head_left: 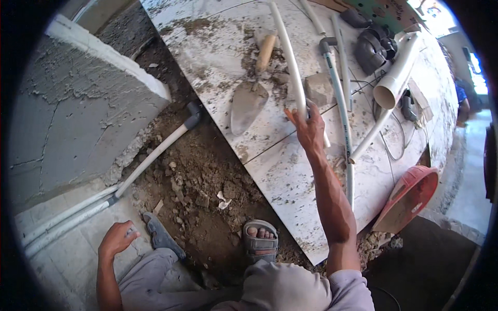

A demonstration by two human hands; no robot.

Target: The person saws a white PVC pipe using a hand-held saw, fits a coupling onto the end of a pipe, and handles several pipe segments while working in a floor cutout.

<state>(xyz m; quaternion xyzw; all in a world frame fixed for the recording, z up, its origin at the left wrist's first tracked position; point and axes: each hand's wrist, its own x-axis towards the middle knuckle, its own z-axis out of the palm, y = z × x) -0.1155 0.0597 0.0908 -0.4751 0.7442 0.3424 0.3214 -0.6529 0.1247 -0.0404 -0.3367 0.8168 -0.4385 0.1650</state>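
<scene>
Reaching over the tiled work surface, my right hand (311, 129) closes around the lower part of a long white plastic pipe (284, 44). One finger sticks out to the left of the pipe. My left hand (116, 239) is low at the left, closed, with a small greyish thing at its fingers too small to name. A trowel (249, 106) with a wooden handle lies left of the white pipe. To the right of my right hand lie a grey stone block (320, 89) and a thin pipe (340, 109) with a dark elbow fitting (327, 43).
Dark grey pipe fittings (372, 51), a wide white pipe (397, 78) and a cable lie at the right. A red basin (410, 199) leans by the surface's edge. Below my arms is a dirt trench (199, 166), with a capped pipe (155, 154) beside a plastered wall (67, 114).
</scene>
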